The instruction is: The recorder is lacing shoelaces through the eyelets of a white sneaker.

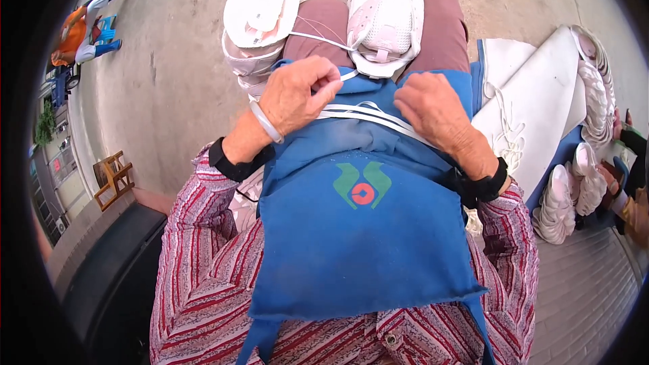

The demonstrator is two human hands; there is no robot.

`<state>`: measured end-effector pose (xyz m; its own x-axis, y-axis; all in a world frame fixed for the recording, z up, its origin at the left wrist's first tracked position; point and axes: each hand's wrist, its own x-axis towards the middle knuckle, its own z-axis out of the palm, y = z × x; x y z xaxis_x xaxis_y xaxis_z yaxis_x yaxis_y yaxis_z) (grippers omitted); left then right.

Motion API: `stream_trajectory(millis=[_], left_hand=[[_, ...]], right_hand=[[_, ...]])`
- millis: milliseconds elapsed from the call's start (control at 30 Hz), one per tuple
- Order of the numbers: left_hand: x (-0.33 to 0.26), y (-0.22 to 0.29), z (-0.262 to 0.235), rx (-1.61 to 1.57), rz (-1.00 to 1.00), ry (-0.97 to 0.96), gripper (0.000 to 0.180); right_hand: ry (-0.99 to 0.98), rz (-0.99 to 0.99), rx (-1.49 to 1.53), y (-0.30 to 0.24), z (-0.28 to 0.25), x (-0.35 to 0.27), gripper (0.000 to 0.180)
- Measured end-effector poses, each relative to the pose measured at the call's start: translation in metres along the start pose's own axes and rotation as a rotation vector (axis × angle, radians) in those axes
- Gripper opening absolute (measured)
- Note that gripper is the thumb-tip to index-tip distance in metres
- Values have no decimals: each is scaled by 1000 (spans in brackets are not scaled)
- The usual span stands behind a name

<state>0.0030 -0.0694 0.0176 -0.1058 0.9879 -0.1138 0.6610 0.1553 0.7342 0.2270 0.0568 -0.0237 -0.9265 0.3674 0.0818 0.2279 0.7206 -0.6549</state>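
Observation:
A white shoe upper (pixel 385 13) lies on my lap above a blue apron (pixel 365 243). My left hand (pixel 297 94), with a pale bangle on the wrist, pinches a white cord (pixel 324 40) that runs up to the shoe. My right hand (pixel 433 111) rests fingers-down on flat white straps (pixel 365 113) lying across the apron; I cannot tell whether it grips them. A white insole (pixel 263 0) sits on another white upper (pixel 253 64) at my left knee.
Stacks of white shoe parts (pixel 595 88) and white sheets (pixel 534 94) lie on a blue cloth to my right. More white uppers (pixel 561 203) are piled near my right elbow. A wooden stool (pixel 111 179) stands at the left on concrete ground. A person in orange (pixel 81 30) is far left.

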Motion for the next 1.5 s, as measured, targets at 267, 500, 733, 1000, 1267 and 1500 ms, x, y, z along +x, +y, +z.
stream_trajectory(millis=[267, 500, 733, 1000, 1267, 1500], left_hand=[[-20, -5, 14, 107, 119, 20, 7], [-16, -12, 7, -62, 25, 3, 8], [-12, -13, -20, -165, -214, -58, 13], [-12, -26, -45, -311, -254, -72, 22], [-15, 2, -70, -501, -323, -340, 29], [-72, -53, -133, -711, -374, 122, 33]], right_hand=[[-313, -90, -206, -13, 13, 2, 14], [-304, -155, -272, -13, 23, -2, 8], [-209, -2, 119, -11, 8, 1, 8], [-148, 311, 397, -32, -24, 9, 7], [430, 175, -77, -36, -95, 46, 11], [513, 102, -447, 16, -128, 36, 13]])
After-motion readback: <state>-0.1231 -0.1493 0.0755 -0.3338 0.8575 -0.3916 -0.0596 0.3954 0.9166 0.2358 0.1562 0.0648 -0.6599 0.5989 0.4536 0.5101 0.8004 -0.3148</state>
